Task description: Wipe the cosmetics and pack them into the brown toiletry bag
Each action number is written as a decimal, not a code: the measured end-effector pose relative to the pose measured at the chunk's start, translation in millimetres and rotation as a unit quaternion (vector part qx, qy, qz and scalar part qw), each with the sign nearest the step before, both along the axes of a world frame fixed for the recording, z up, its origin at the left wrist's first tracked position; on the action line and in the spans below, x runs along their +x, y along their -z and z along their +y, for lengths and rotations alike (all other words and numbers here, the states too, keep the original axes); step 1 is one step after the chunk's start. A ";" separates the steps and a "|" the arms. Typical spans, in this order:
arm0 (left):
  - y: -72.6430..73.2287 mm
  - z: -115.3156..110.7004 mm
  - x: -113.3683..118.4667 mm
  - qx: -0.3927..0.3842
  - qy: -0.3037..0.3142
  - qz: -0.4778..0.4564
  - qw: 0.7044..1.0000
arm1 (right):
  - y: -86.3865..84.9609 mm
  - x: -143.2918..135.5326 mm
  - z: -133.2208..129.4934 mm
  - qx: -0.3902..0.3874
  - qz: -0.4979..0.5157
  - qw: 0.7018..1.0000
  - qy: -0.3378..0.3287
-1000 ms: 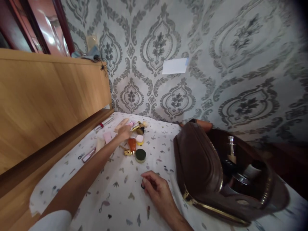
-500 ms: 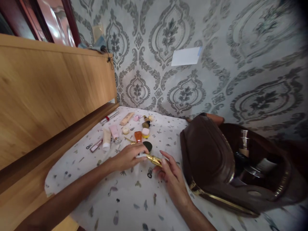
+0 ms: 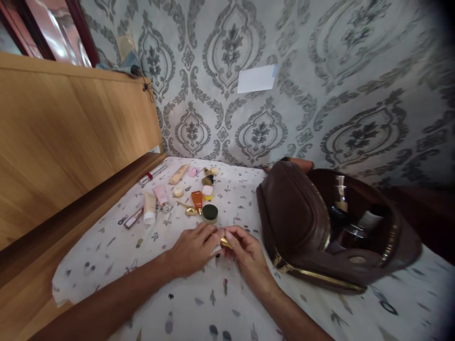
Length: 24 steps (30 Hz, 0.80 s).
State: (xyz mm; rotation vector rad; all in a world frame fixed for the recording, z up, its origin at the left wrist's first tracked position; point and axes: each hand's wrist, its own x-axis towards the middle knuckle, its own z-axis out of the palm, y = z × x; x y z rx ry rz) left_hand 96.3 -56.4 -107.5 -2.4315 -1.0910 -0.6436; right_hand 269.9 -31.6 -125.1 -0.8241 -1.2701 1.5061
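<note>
My left hand (image 3: 195, 247) and my right hand (image 3: 250, 253) meet over the near middle of the white patterned cloth. Between them is a slim, shiny gold cosmetic tube (image 3: 225, 242). My right thumb and fingers pinch one end; my left fingers close over the other. Something white (image 3: 214, 251) shows under the left fingers, too covered to name. Just beyond the hands stands a round jar with a dark green lid (image 3: 210, 212). Beside it lie an orange tube (image 3: 196, 200) and a gold item (image 3: 191, 210).
Several cosmetics, among them a cream tube (image 3: 150, 207) and a pink tube (image 3: 161, 196), lie at the back left. To the right stands an unzipped brown bag (image 3: 291, 208) with bottles inside. A wooden panel (image 3: 78, 128) borders the left, a patterned wall the back.
My hands have drawn closer together around the gold tube, covering more of it. The right fingers, spread before, now curl in. The view has shifted a little to the right.
</note>
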 end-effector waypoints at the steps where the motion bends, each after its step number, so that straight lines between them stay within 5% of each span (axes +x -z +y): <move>1: 2.3 0.5 0.6 -0.005 -0.008 0.014 1.000 | -0.8 -0.3 -1.0 -0.005 0.003 1.000 -0.015; 5: 7.4 3.1 -2.8 -0.036 -0.014 -0.001 0.999 | -4.6 -0.5 -4.9 -0.020 -0.001 0.999 -0.048; 11: -2.3 3.3 -11.5 -0.132 0.012 -0.152 0.979 | -7.7 0.5 -9.2 0.032 -0.082 0.994 -0.070; 17: -2.4 -0.2 -12.2 -0.171 0.035 -0.216 0.961 | -3.4 -4.6 -12.0 0.137 -0.168 0.976 -0.019; 24: -13.0 7.6 -21.3 -0.197 0.014 -0.277 0.940 | -2.5 -5.1 -11.4 0.146 -0.191 0.971 -0.014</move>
